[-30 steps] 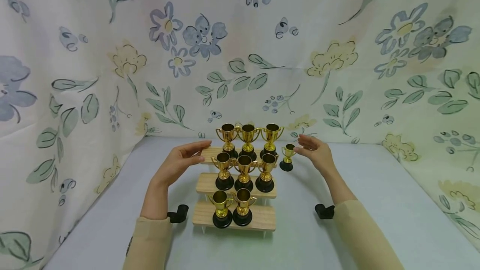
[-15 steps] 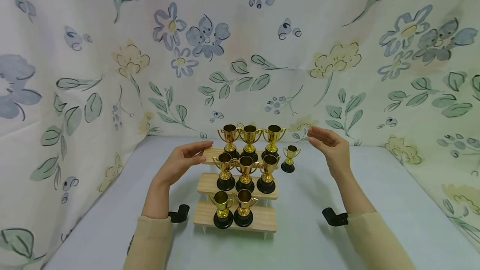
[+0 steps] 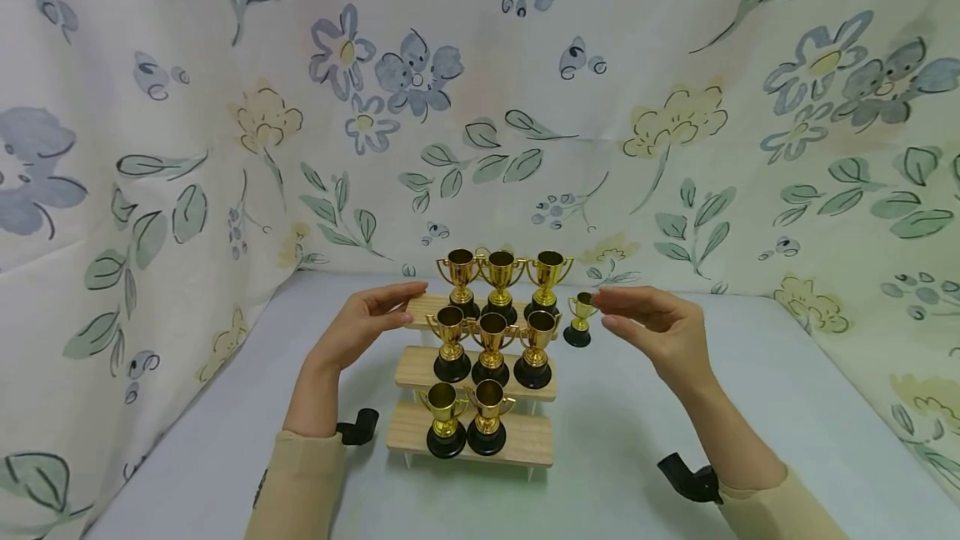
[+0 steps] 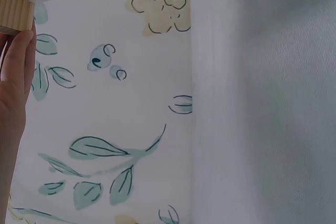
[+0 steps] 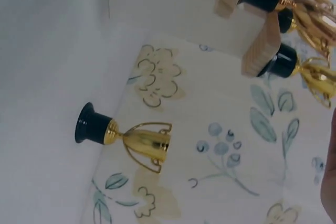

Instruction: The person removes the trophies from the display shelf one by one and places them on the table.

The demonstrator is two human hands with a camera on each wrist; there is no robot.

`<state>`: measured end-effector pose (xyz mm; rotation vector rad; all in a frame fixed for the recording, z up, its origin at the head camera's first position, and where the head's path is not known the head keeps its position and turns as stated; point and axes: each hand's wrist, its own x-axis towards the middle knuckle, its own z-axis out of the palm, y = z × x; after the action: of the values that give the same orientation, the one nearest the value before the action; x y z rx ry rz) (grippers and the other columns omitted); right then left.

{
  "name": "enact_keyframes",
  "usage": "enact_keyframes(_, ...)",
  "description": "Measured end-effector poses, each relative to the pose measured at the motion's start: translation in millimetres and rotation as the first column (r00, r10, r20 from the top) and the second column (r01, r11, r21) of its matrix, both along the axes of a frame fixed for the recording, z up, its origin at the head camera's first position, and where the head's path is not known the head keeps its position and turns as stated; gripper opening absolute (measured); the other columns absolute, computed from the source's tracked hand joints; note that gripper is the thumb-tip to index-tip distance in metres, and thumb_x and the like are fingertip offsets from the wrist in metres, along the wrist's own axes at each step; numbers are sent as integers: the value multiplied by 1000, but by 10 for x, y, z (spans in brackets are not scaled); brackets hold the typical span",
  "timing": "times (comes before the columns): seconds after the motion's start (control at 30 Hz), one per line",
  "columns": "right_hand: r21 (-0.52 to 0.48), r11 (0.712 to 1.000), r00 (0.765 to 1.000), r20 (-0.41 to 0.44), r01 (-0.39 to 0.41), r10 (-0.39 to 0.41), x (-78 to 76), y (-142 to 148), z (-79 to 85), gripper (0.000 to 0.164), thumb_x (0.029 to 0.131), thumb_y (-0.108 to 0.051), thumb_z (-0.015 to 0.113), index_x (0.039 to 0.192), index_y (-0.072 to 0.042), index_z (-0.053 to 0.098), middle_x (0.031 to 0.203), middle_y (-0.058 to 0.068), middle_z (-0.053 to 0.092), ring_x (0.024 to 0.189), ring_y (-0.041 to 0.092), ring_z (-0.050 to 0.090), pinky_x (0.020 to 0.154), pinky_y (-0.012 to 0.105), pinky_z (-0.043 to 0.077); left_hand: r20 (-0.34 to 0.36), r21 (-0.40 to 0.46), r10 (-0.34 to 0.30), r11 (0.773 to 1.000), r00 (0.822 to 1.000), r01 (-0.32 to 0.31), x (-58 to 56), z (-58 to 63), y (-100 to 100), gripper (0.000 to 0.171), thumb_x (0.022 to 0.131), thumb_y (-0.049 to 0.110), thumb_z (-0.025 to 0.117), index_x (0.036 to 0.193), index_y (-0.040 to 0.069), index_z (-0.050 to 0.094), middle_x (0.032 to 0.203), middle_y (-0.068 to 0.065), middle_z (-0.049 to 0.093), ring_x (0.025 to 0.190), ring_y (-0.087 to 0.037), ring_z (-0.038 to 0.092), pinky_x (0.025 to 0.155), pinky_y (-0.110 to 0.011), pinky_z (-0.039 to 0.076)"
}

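Observation:
My left hand (image 3: 360, 325) holds the left end of the top board of a three-step wooden display stand (image 3: 405, 367), thumb toward the front edge and fingers behind. In the left wrist view, the fingers (image 4: 18, 56) meet the end of that board (image 4: 16, 11). A small gold trophy cup (image 3: 581, 307) with a black base stands upright on the table just right of the stand. My right hand (image 3: 660, 332) is beside it, fingers and thumb apart, fingertips overlapping its handle in the head view. In the right wrist view, that trophy (image 5: 144, 142) stands apart from the hand's visible edge (image 5: 331, 177).
Gold trophies line the top board (image 3: 549, 273), three more the middle board (image 3: 537, 340), and two the bottom board (image 3: 487, 415). Flower-patterned cloth (image 3: 480, 107) surrounds the white table (image 3: 750, 407) at back and sides. Dark wrist cameras (image 3: 693, 480) stick out from the forearms.
My right hand drew back to the right from the small trophy, then came lower and in toward it again. The left hand stays at the top board. The trophies keep their places.

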<state>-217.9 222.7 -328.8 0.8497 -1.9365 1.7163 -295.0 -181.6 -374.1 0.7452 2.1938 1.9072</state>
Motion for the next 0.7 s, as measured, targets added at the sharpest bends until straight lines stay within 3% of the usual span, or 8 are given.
enact_keyframes(0.3, 231, 971, 997, -45, -57, 70, 162, -238, -104, 30, 77, 15, 73, 104, 2, 73, 109, -15, 74, 100, 4, 72, 86, 21, 57, -7, -2, 7, 1000, 1000, -7, 11, -2, -3, 54, 94, 16, 67, 144, 5, 51, 146, 2, 55, 132, 4, 48, 104, -13, 44)
enact_keyframes(0.5, 297, 949, 990, -58, -105, 128, 236, -345, -232, 30, 78, 10, 74, 103, -6, 75, 101, 4, 78, 95, 9, 73, 83, 23, 58, 13, -1, 8, 1000, 1000, -8, 15, -3, 11, 55, 93, 17, 68, 144, 6, 51, 142, 9, 56, 133, 3, 48, 104, -14, 45)
enact_keyframes(0.7, 331, 931, 982, -50, -154, 180, 262, -450, -342, 24, 81, 4, 75, 103, -6, 76, 97, 11, 78, 91, 11, 73, 81, 27, 59, 10, -3, 9, 1000, 1000, -9, 20, 12, 9, 55, 93, 18, 68, 144, 6, 51, 147, 1, 54, 133, 3, 48, 104, -14, 44)
